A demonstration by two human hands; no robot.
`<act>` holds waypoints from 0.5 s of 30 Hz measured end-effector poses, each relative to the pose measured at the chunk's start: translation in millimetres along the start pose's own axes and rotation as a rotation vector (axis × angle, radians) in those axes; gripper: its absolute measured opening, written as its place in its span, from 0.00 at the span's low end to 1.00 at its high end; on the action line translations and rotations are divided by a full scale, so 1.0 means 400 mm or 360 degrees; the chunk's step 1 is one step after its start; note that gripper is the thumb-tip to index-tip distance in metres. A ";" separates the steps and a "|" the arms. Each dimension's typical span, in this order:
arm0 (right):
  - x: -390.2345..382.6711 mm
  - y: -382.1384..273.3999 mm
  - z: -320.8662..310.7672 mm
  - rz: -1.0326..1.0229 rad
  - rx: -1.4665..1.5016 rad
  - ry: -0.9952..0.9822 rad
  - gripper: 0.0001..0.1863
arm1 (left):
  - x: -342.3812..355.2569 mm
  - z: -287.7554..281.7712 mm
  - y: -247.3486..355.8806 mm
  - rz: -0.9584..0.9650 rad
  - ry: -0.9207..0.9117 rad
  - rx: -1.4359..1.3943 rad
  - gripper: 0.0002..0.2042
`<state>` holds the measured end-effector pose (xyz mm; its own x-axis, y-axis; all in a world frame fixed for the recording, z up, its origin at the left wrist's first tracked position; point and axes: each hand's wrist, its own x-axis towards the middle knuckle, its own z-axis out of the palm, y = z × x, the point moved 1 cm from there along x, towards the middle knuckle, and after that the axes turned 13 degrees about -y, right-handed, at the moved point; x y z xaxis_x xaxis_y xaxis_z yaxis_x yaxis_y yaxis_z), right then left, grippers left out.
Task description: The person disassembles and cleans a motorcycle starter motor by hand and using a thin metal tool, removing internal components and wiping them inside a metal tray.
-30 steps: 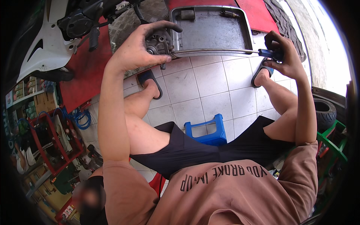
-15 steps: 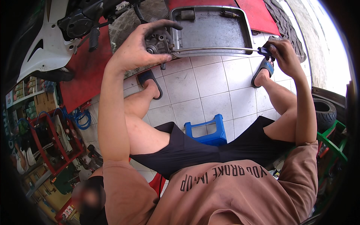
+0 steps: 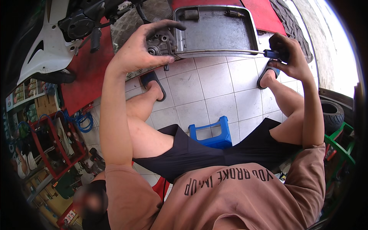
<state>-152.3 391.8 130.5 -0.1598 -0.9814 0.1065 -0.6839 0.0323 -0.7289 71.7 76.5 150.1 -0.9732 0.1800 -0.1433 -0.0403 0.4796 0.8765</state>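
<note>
My left hand [image 3: 143, 48] grips a small grimy metal engine part [image 3: 160, 43], with the index finger arched over its top. My right hand [image 3: 288, 56] is closed on the blue handle of a long screwdriver [image 3: 270, 54]. Its thin shaft [image 3: 218, 52] runs left across the view, and its tip meets the part in my left hand. Both are held above a grey metal tray [image 3: 214, 28] that lies on the floor in front of me.
I sit on a blue plastic stool [image 3: 211, 132] on white floor tiles, feet in dark sandals. A red mat [image 3: 82, 73], a checker-plate ramp and a white motorcycle [image 3: 50, 42] lie at the left. A tyre [image 3: 332, 113] and green rack stand at the right, red shelves [image 3: 53, 145] at lower left.
My right hand has shifted a little left and up along the screwdriver handle. The left hand and the part have stayed in place.
</note>
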 end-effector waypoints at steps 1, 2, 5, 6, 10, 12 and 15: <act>-0.003 0.001 -0.023 0.0094 -0.0081 -0.0144 0.17 | -0.001 0.000 0.004 -0.0009 0.0003 -0.0004 0.35; -0.005 0.004 -0.035 0.0189 -0.0162 -0.0287 0.17 | -0.002 0.000 0.007 -0.0017 0.0005 -0.0008 0.35; -0.011 0.020 -0.030 0.0133 -0.0229 -0.0259 0.18 | 0.000 0.003 0.000 -0.0011 0.0021 -0.0027 0.32; -0.010 0.015 -0.029 0.0118 -0.0246 -0.0249 0.17 | 0.000 0.002 0.002 -0.0031 -0.0007 -0.0027 0.33; 0.000 0.001 -0.020 0.0057 -0.0245 -0.0135 0.15 | -0.002 0.002 0.017 -0.0049 -0.0013 -0.0048 0.36; -0.001 0.001 -0.017 0.0037 -0.0249 -0.0126 0.14 | -0.002 0.001 0.017 -0.0035 -0.0004 -0.0045 0.36; -0.007 0.002 -0.013 0.0020 -0.0303 -0.0246 0.15 | -0.004 -0.002 0.012 -0.0026 -0.0025 -0.0009 0.36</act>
<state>-156.2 395.4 133.0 -0.0684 -0.9975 -0.0172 -0.8067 0.0654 -0.5874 72.8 77.9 154.7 -0.9687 0.1858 -0.1649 -0.0575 0.4779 0.8765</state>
